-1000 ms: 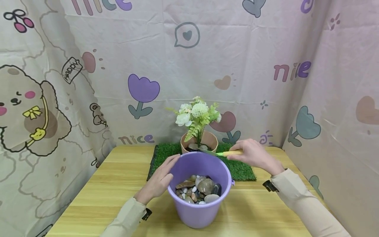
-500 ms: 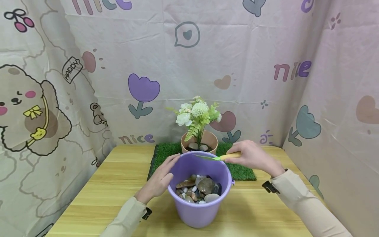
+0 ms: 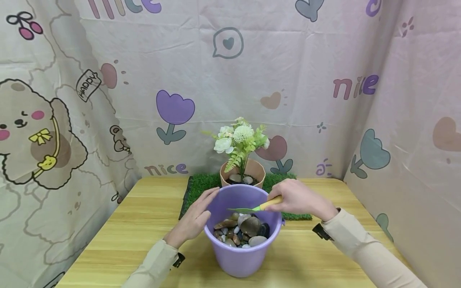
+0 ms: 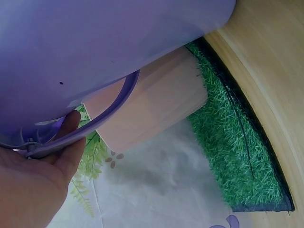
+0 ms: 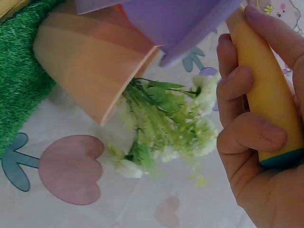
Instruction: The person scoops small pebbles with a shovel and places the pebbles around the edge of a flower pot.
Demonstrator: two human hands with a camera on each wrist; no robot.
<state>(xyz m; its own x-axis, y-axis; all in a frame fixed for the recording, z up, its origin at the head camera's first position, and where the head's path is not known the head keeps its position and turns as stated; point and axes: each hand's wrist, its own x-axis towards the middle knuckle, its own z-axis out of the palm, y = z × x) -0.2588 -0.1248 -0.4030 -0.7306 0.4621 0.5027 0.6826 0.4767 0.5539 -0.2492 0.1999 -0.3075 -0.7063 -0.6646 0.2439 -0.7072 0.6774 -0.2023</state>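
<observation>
A purple bucket (image 3: pixel 240 260) stands on the table with stones (image 3: pixel 241 230) of several sizes inside. My left hand (image 3: pixel 192 218) holds its left rim, thumb at the inner side; in the left wrist view its fingers lie by the bucket's handle (image 4: pixel 114 107). My right hand (image 3: pixel 297 200) grips the yellow handle (image 5: pixel 261 85) of a garden trowel (image 3: pixel 248 209), fingers curled round it. The trowel's green blade points left inside the bucket's mouth, above the stones. Behind the bucket is a flower pot (image 3: pixel 255 170) with white flowers (image 3: pixel 241 134), dark filling and a few stones.
The pot stands on a green artificial-grass mat (image 3: pixel 201 186) at the back of the wooden table (image 3: pixel 144 216). A printed cloth (image 3: pixel 230 80) hangs behind the table and along both sides.
My right hand has brought the trowel from over the pot's front edge down and towards me, into the bucket's mouth. The left hand and bucket have stayed in place.
</observation>
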